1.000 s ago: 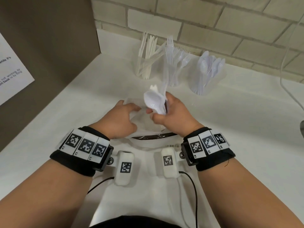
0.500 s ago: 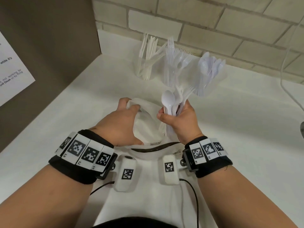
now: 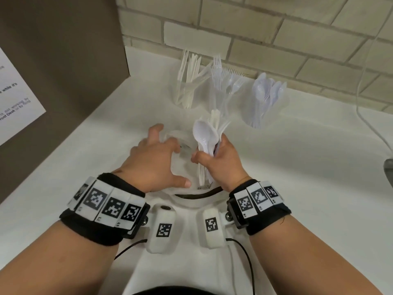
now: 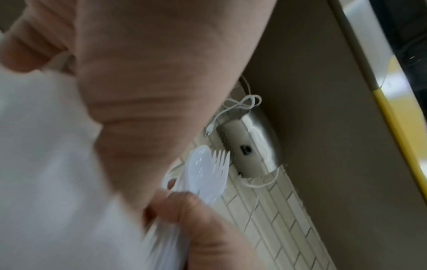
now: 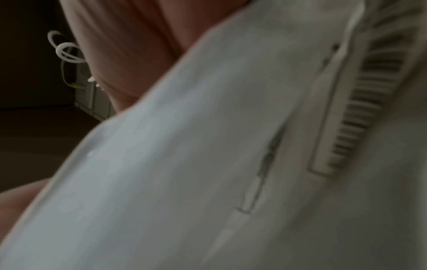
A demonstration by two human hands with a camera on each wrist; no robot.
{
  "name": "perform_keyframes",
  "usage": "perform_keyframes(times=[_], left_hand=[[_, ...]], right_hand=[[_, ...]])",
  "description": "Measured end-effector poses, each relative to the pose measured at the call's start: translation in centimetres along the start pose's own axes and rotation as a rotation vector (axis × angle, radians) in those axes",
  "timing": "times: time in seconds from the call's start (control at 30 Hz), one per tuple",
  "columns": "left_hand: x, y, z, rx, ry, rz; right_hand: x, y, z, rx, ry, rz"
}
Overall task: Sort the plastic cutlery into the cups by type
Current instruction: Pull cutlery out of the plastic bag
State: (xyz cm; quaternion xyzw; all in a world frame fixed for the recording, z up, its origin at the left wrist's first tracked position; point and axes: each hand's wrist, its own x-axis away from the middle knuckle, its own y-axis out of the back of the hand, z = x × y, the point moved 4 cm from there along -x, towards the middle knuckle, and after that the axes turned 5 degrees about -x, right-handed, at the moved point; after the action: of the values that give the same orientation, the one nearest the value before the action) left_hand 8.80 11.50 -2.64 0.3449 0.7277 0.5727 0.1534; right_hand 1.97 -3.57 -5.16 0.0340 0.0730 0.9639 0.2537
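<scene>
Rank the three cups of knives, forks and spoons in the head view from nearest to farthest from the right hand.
Measured from the right hand:
1. Cup of forks, straight ahead of the hand.
2. Cup of spoons, ahead and to the right; close to the forks' distance, a narrow call.
3. Cup of knives, ahead and to the left, clearly farthest.

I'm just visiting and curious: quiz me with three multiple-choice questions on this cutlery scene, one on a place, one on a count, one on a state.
1. Where does the cup of spoons stand in the row by the wall?
A) left end B) middle C) right end

2. How many cups hold cutlery?
A) two B) three C) five

3. What is the right hand doing?
A) gripping a bunch of mixed cutlery B) lying flat and empty C) lifting a cup

Answers:
1 C, it stands right of the cup of forks.
2 B, the cup of knives, forks and spoons.
3 A, its fingers wrap the handles.
</scene>
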Motion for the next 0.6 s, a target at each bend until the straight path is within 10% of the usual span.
perform_keyframes(times=[0.13, 0.27, 0.6], left_hand=[[0.6, 4.3, -1.1, 0.360, -0.179, -0.342], [0.0, 5.5, -2.9, 1.079, -0.305, -0.231], [-0.2, 6.9, -4.9, 0.849, -0.410, -0.511]], right_hand=[[-0.1, -0.4, 2.0, -0.152, 0.053, 0.021], [0.2, -1.5, 4.8, -0.222, 0.076, 0.113], [1.8, -3.5, 6.3, -0.206, -0.034, 0.391]])
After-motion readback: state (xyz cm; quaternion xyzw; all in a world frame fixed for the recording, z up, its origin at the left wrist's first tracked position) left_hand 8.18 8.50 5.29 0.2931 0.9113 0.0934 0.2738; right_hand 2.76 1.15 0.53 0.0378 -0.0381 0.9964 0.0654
